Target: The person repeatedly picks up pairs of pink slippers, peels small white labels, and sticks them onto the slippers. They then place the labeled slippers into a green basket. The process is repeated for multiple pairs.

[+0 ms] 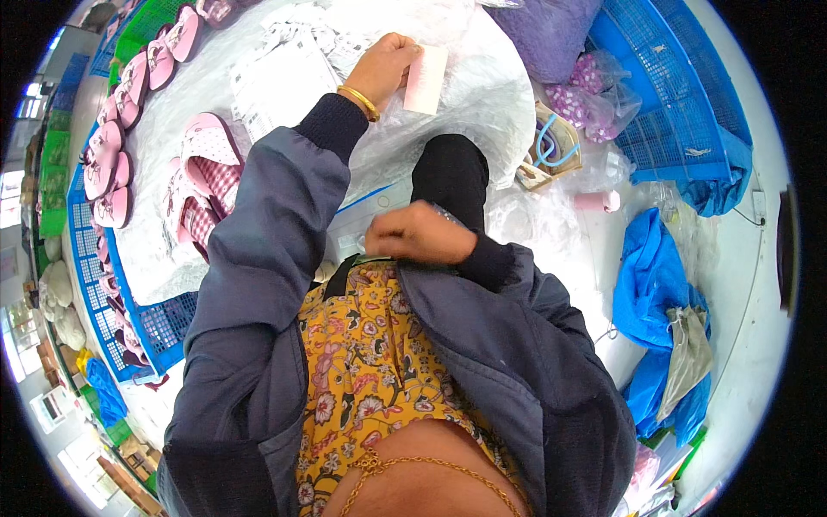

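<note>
Pinched by its left edge in my left hand (385,74) is a pale pink card (426,84), held over a surface covered with clear plastic sheeting (491,95). Close to my lap, my right hand (419,234) is curled closed and a little blurred; whether anything lies in its fingers is hidden. Loose printed white paper sheets (277,84) spread beside my left wrist. Left of my left sleeve lies a pair of pink slippers (209,153) with checked insides.
More pink slippers (105,155) line a blue crate (168,332) at the left. A purple bag (551,34), a blue basket (668,77) and a box with a blue cord (556,146) stand to the right. Blue plastic bags (648,284) lie further right.
</note>
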A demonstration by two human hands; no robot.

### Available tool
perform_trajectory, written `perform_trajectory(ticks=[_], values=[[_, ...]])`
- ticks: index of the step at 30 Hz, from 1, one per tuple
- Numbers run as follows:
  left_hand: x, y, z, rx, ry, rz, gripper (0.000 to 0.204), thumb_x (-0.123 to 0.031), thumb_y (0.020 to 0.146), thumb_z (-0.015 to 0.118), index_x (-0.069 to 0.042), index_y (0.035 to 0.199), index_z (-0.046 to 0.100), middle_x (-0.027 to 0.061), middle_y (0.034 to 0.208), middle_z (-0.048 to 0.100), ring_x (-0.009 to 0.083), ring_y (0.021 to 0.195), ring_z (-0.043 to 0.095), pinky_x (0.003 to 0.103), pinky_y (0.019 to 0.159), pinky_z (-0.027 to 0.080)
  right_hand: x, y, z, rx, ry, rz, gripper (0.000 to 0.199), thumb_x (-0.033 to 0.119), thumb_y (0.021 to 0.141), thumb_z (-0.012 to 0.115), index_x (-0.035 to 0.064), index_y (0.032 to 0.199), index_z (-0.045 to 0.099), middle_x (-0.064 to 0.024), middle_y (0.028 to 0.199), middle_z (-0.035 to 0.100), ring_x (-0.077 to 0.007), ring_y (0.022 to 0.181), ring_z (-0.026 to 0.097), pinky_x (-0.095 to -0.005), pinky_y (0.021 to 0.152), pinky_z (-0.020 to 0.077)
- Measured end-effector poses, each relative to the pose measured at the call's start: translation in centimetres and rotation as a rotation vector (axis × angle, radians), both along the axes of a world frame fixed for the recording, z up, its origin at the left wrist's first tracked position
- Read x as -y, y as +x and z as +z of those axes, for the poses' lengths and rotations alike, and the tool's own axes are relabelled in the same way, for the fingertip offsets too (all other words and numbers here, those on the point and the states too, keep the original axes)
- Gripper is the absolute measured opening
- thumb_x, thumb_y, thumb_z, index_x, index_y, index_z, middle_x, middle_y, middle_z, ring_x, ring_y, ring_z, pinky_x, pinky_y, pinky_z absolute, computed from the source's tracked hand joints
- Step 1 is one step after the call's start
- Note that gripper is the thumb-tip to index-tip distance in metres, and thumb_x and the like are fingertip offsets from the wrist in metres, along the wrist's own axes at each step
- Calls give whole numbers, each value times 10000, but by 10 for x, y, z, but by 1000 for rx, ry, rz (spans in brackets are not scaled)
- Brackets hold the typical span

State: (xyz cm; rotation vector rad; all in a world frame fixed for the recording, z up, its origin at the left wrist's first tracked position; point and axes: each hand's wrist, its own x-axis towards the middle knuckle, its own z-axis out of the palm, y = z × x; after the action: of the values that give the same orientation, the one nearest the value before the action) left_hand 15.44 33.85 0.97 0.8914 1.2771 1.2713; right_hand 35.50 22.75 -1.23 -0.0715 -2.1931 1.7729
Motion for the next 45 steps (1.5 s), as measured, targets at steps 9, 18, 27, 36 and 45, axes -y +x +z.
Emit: perform_trajectory(ticks=[9, 18, 27, 36, 45], values=[[86, 19, 43, -289, 157, 59, 118, -152, 951, 609, -35, 968, 608, -13, 838, 584, 75, 767, 527, 237, 719, 455, -43, 20, 67, -210, -392, -795, 107, 34, 910, 661, 2, 1009, 684, -80, 1001, 699, -119, 789, 640, -252, 721, 517], [138, 31, 44, -89, 114, 77, 104, -134, 956, 599, -33, 976, 613, -9, 829, 606, 73, 746, 553, 236, 703, 464, -36, -3, 56, -309, 416, -965, 201, -6, 799, 738, 42, 995, 733, -90, 1123, 656, -211, 950, 591, -305, 799, 503], [141, 30, 42, 186, 127, 392, 133, -132, 962, 601, -26, 1027, 552, 42, 890, 630, 117, 739, 621, 271, 671, 542, -23, -3, 51, -337, 366, -899, 196, -23, 813, 733, 36, 1000, 725, -112, 1160, 628, -199, 928, 596, -292, 795, 496], [150, 30, 37, 305, 181, 491, 150, -119, 975, 573, -36, 1050, 472, 90, 950, 634, 166, 809, 669, 325, 712, 591, -8, -8, 43, -268, 213, -877, 172, -16, 856, 698, 12, 1026, 701, -130, 1093, 686, -197, 926, 661, -295, 796, 524], [164, 43, 37, 276, 39, 232, 258, -131, 947, 646, 16, 1145, 572, 96, 1042, 658, 176, 895, 676, 337, 766, 603, -10, -6, 33, -256, 327, -895, 185, -8, 823, 720, 20, 1005, 709, -118, 1093, 672, -210, 911, 661, -297, 777, 527]])
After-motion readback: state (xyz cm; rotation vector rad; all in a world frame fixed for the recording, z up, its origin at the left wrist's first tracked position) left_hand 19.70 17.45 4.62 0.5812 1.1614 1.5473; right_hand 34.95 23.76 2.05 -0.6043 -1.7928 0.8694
